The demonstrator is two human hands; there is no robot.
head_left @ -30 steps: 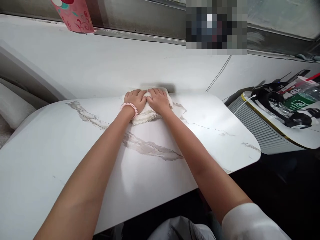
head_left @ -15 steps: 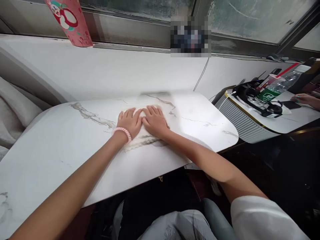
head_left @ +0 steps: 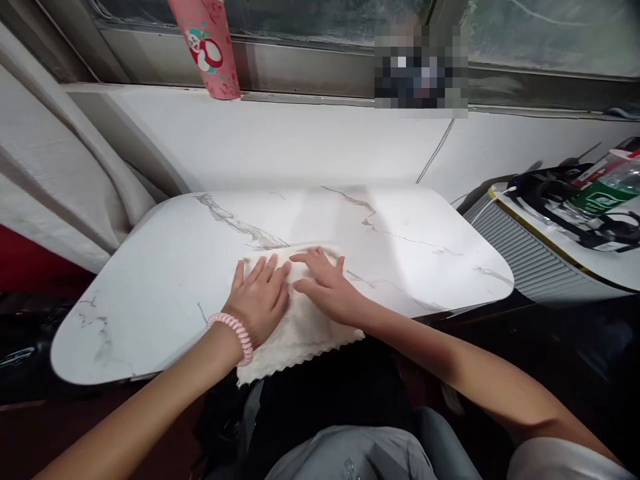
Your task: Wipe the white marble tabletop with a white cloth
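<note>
A cream cloth (head_left: 305, 333) with a scalloped edge lies on the white marbled tabletop (head_left: 160, 280), its near edge hanging over the front. My left hand (head_left: 260, 293), with a pink coiled band at the wrist, rests on the cloth's left part, palm down and fingers spread. On the right part is my right hand (head_left: 325, 283), fingers apart; its fingertips are near the cloth's far edge, and the hand looks partly raised. Neither hand is closed round the cloth.
A pink cartoon-printed container (head_left: 213, 57) stands on the window ledge. To the right, a ribbed cabinet (head_left: 530, 257) holds a green-labelled bottle (head_left: 603, 197) and black straps or cables. A grey curtain (head_left: 55, 147) hangs at the left. Beyond the tabletop is a white wall (head_left: 300, 143).
Both hands have come nearer to me with the cloth, whose near edge now overhangs the table's front. My right hand's fingers have spread and lifted somewhat. The view has turned left.
</note>
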